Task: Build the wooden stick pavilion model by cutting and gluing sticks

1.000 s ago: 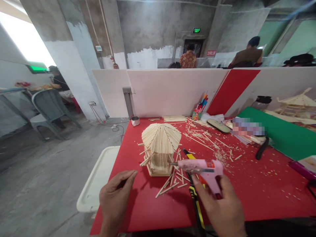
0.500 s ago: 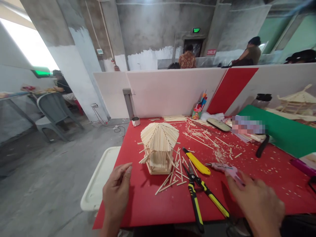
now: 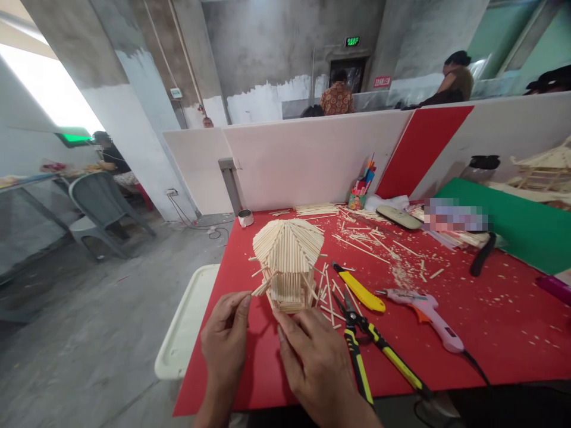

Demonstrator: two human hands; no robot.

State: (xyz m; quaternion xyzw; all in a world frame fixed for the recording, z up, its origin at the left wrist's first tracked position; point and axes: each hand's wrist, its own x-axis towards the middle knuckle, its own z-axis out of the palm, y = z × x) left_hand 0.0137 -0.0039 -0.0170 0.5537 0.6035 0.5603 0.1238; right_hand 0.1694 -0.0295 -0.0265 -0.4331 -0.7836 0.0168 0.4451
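Note:
A small house model made of thin wooden sticks [image 3: 288, 246], with a peaked roof, stands upright on the red tabletop. Thumb and forefinger of my left hand [image 3: 226, 336] are pinched together beside the sticks jutting from its left side; anything between the fingertips is too small to make out. My right hand [image 3: 314, 356] is at the model's front base, its fingers stretched forward and partly apart, hiding the lower edge. A pink glue gun [image 3: 430, 309] lies on its side to the right. Yellow-and-black cutters [image 3: 370, 339] and a yellow utility knife [image 3: 361, 288] lie between.
Loose sticks [image 3: 328, 291] and shavings are scattered right of and behind the model. A pen cup [image 3: 357, 199], a glasses case [image 3: 398, 217] and a small metal tin [image 3: 245, 218] stand along the back. A white partition [image 3: 312, 157] borders the table; people are beyond it.
My right hand has left the glue gun, now lying on the table, and moved left to the model's base. My left hand has shifted slightly right, up to the jutting sticks.

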